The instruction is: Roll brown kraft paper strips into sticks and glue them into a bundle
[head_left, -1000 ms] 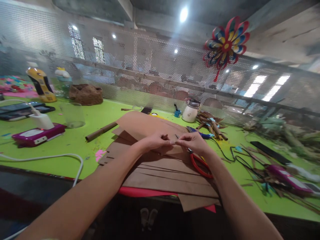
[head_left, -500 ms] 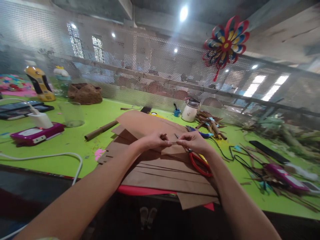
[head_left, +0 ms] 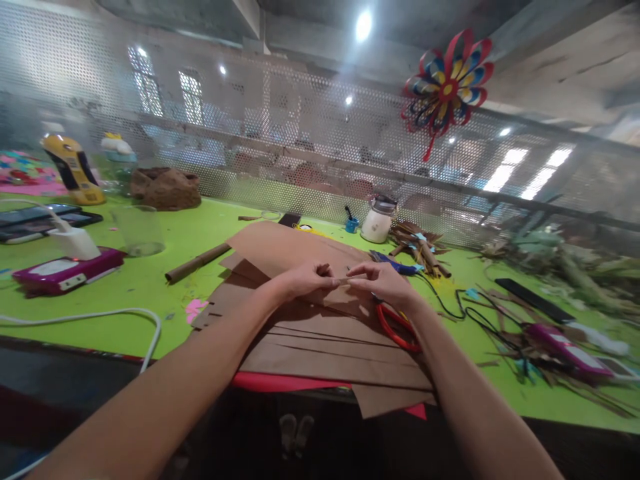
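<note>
Nearest me lie sheets of brown paper (head_left: 320,363), with red-handled scissors (head_left: 389,332) by my right wrist. Above the paper, my left hand (head_left: 307,279) pinches a small brown strip (head_left: 343,281); my right hand (head_left: 377,283) is at its other end, grip unclear. I judge the strip light, thin, easily creased, best held gently by its ends. Beyond stands a jar (head_left: 377,225).
</note>
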`<state>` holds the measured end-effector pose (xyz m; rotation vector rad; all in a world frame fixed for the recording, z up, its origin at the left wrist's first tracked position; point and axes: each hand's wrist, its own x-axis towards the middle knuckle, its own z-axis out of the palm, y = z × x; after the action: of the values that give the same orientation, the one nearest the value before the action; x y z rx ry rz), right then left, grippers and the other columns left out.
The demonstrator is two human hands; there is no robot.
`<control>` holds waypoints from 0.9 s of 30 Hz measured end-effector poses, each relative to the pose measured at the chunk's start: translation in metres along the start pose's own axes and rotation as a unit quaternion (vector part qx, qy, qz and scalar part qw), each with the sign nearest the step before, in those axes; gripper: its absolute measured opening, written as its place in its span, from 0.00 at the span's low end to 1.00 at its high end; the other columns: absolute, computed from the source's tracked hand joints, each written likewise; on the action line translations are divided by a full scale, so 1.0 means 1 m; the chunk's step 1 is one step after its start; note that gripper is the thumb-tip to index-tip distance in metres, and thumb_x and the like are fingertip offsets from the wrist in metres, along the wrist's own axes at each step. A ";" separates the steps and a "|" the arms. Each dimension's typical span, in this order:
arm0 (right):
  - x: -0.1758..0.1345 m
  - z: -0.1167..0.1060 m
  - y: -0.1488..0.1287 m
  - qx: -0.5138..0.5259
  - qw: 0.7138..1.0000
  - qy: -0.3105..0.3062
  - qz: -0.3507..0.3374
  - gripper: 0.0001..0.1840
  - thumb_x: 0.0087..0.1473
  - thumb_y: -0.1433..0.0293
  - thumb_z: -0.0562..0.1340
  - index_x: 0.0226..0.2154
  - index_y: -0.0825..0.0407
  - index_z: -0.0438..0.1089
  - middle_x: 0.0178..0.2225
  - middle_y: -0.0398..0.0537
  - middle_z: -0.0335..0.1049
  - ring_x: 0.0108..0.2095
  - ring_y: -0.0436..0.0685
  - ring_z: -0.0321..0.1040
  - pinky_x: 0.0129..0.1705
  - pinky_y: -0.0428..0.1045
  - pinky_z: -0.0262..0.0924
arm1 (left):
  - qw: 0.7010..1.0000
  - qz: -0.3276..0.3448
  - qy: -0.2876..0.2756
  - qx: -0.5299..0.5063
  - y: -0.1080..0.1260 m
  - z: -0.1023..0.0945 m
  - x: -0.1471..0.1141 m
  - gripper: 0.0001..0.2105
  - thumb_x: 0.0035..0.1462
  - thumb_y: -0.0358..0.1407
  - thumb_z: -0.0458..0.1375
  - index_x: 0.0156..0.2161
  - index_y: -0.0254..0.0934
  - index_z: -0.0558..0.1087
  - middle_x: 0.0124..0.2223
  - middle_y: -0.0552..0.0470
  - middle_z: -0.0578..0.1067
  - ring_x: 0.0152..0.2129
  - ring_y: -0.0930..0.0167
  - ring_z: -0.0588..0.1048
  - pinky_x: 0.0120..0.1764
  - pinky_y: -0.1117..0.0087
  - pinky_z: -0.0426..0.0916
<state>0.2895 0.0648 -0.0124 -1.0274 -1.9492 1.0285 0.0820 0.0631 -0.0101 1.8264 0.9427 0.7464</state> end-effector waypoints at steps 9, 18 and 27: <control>-0.002 0.009 -0.006 0.028 0.999 0.008 -0.025 0.16 0.42 0.62 0.63 0.31 0.58 0.73 0.15 0.39 0.59 0.17 0.44 0.51 0.19 0.43 0.45 | 0.999 0.026 -0.005 -0.027 -0.002 -0.001 0.004 0.13 0.44 0.41 0.58 0.31 0.30 0.72 0.23 0.53 0.69 0.21 0.76 0.64 0.27 0.74 0.58; -0.001 0.014 -0.009 0.010 0.998 0.045 -0.050 0.14 0.44 0.65 0.62 0.32 0.58 0.72 0.17 0.42 0.63 0.18 0.46 0.56 0.20 0.43 0.51 | 0.992 -0.022 -0.023 -0.118 0.009 0.001 -0.003 0.11 0.43 0.38 0.59 0.30 0.30 0.72 0.17 0.58 0.61 0.14 0.81 0.54 0.19 0.76 0.47; -0.003 0.012 -0.013 -0.015 0.996 0.021 -0.086 0.14 0.45 0.66 0.61 0.33 0.57 0.74 0.20 0.45 0.67 0.21 0.48 0.59 0.23 0.44 0.53 | 0.988 -0.051 -0.036 -0.145 0.004 -0.005 -0.002 0.10 0.41 0.33 0.58 0.32 0.30 0.72 0.17 0.58 0.60 0.13 0.81 0.53 0.16 0.77 0.43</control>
<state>0.2765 0.0530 -0.0072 -0.8718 -1.9858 0.8783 0.0783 0.0623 -0.0050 1.5307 0.8268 0.7089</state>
